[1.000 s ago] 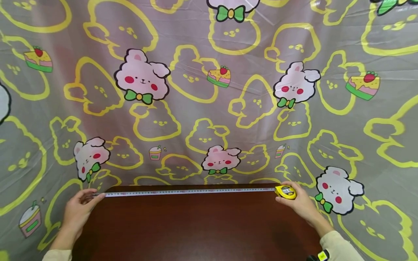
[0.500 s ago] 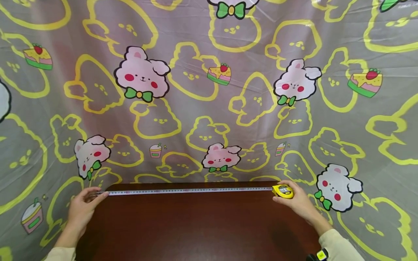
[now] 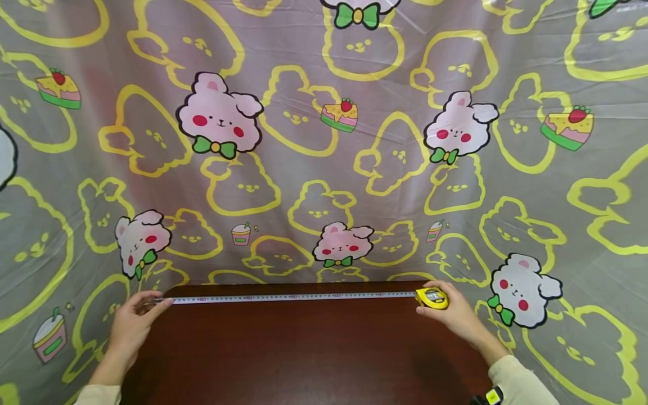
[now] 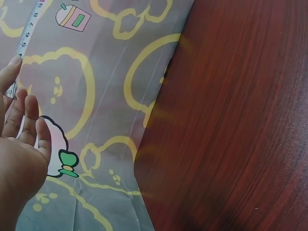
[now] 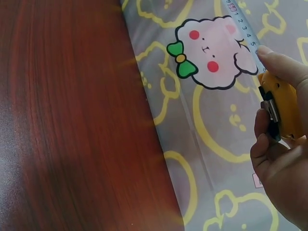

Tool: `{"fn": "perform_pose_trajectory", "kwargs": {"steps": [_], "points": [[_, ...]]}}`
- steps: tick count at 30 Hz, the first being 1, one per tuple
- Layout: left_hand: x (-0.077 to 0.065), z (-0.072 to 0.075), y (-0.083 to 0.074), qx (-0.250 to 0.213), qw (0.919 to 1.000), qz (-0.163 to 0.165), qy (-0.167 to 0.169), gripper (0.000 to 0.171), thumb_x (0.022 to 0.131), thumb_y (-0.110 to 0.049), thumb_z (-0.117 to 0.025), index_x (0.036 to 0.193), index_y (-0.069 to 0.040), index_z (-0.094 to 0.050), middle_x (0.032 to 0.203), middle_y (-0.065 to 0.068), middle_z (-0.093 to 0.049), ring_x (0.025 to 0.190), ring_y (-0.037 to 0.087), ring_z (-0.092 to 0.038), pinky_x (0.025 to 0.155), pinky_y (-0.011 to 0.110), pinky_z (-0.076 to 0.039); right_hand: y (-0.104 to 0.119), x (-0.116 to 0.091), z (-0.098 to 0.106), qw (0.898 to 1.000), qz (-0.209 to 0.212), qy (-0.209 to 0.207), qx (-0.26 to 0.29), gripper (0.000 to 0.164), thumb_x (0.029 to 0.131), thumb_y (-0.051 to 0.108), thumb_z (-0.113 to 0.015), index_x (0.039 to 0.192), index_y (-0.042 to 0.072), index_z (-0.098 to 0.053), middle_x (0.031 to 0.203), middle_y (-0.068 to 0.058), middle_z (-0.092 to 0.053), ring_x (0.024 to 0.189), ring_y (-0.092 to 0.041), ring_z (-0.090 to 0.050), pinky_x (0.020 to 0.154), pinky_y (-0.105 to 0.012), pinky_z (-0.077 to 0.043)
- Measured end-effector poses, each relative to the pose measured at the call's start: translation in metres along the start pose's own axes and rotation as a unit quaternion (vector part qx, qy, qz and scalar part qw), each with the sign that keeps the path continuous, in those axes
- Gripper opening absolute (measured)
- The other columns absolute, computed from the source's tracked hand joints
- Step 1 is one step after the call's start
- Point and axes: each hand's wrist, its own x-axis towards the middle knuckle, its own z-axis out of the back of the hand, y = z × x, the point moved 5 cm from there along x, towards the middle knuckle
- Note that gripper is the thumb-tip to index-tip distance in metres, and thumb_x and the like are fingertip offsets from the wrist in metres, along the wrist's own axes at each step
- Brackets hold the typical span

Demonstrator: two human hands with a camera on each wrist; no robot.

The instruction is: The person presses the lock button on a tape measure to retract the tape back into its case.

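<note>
A yellow tape measure (image 3: pixel 432 298) is gripped in my right hand (image 3: pixel 458 315) at the right. Its white blade (image 3: pixel 293 297) stretches straight across to the left, over the back of the dark red-brown table. My left hand (image 3: pixel 133 323) pinches the blade's free end between thumb and fingers. In the left wrist view, the blade (image 4: pixel 25 41) rises from beneath the thumb, while the other fingers are loosely bent. The right wrist view has the yellow case (image 5: pixel 288 108) inside the palm, with the thumb (image 5: pixel 279 62) lying along the blade near its mouth and a metal clip facing the camera.
Behind the table (image 3: pixel 304 354) hangs a grey curtain (image 3: pixel 314 163) printed with rabbits, cakes and cups. It also runs along both sides, close to the hands. A black device with a yellow face (image 3: pixel 493 395) sits at the right sleeve.
My right hand has moved left with the tape measure's case, and my left hand slightly right. The stretch of blade between them is shorter. The view has tipped down a little.
</note>
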Motion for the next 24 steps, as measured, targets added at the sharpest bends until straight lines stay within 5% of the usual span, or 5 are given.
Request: {"fn": "perform_pose_trajectory", "kwargs": {"steps": [24], "points": [[-0.009, -0.021, 0.002, 0.007, 0.9993, 0.027, 0.023, 0.045, 0.092, -0.031, -0.082, 0.117, 0.002, -0.064, 0.092, -0.016, -0.065, 0.083, 0.004, -0.058, 0.069, 0.02, -0.047, 0.003, -0.003, -0.017, 1.0, -0.007, 0.012, 0.014, 0.059, 0.08, 0.024, -0.092, 0.126, 0.009, -0.058, 0.121, -0.014, -0.05, 0.094, -0.027, -0.056, 0.073, -0.03, -0.054]]}}
